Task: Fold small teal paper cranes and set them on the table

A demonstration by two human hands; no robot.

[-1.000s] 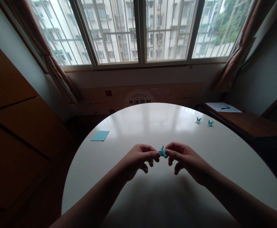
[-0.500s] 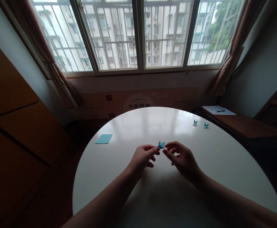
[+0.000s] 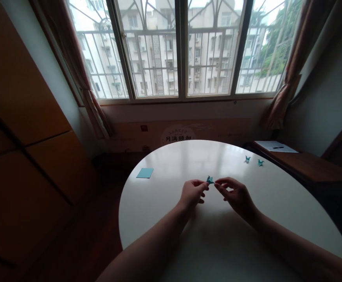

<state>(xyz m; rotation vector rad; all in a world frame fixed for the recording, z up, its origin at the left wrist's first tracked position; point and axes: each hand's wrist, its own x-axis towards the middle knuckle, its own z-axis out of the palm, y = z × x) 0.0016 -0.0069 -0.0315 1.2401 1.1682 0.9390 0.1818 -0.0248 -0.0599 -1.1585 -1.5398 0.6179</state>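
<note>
A small teal paper crane (image 3: 210, 179) is held just above the middle of the white table. My left hand (image 3: 193, 194) pinches it from the left between thumb and forefinger, its other fingers curled beneath. On the other side, my right hand (image 3: 238, 195) has thumb and forefinger closed together at the crane's right-hand tip. Part of the crane is hidden by the left fingertips. Two finished-looking paper cranes, one crane (image 3: 247, 159) and another crane (image 3: 260, 162), stand at the table's far right. Square blue-green paper (image 3: 144, 172) lies flat at the far left.
The round white table (image 3: 279, 211) has its curved edge at left, back and right. Beyond it on the right, a wooden surface (image 3: 306, 166) bears a white sheet (image 3: 272, 147) with a dark pen (image 3: 278, 147). A barred window and curtains (image 3: 287, 94) are behind.
The view has swung up and left, so everything sits further right in the picture. My right thumb and forefinger, slightly apart before, have closed at the crane's tip. My left hand keeps its hold.
</note>
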